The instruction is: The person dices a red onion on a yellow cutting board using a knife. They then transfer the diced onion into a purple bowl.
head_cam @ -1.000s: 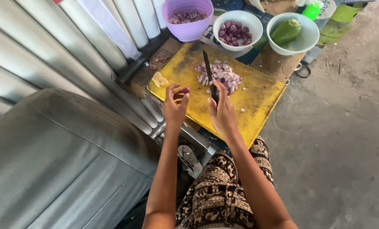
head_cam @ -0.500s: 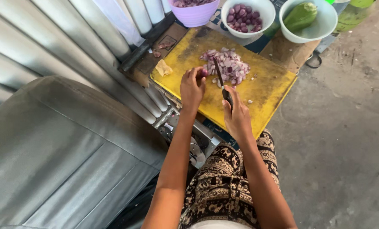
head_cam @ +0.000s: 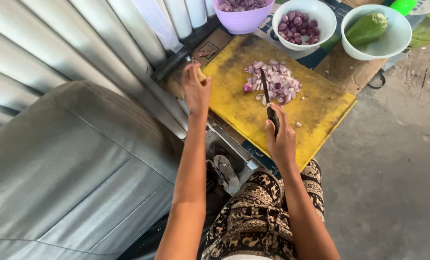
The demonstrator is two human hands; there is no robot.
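Right hand (head_cam: 281,142) grips black knife (head_cam: 268,98) | chopped purple shallots (head_cam: 275,82) heaped

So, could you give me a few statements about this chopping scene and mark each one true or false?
1. The right hand holds a knife over the yellow cutting board. True.
2. The left hand rests on the pile of chopped onion. False: it is at the board's left edge, apart from the pile, its grip closed on a small pale piece.
3. The purple bowl is empty. False: it holds chopped purple pieces.
4. A white bowl holds whole peeled shallots. True.
5. The other white bowl holds a green vegetable. True.
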